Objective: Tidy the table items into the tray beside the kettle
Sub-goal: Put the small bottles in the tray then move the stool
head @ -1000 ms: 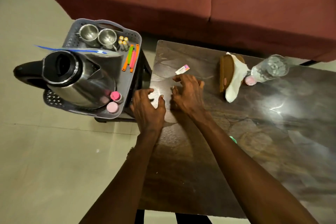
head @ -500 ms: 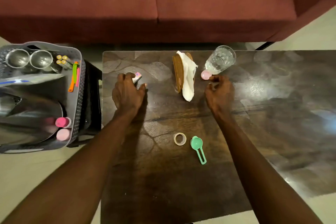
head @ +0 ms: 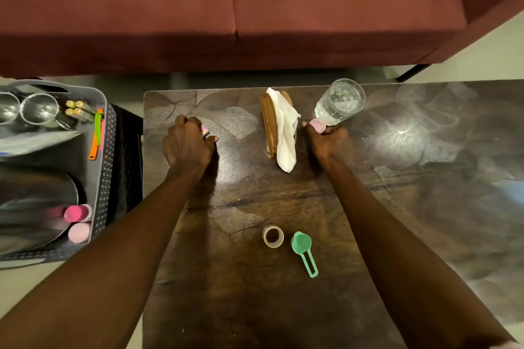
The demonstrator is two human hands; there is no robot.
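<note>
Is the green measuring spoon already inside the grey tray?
No, the green measuring spoon lies on the table beside the tape roll, apart from the grey tray.

Left hand [head: 187,147] gripping small packet [head: 204,131], right hand [head: 329,142] pinching bottle's pink cap [head: 317,125], dark table [head: 425,150]

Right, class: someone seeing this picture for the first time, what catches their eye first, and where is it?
Two bare arms reach across the dark table: the left hand closes on a small pink item, the right hand grips the pink cap of a clear bottle lying on its side. A green scoop lies nearer the viewer, and a grey tray stands left of the table.
</note>
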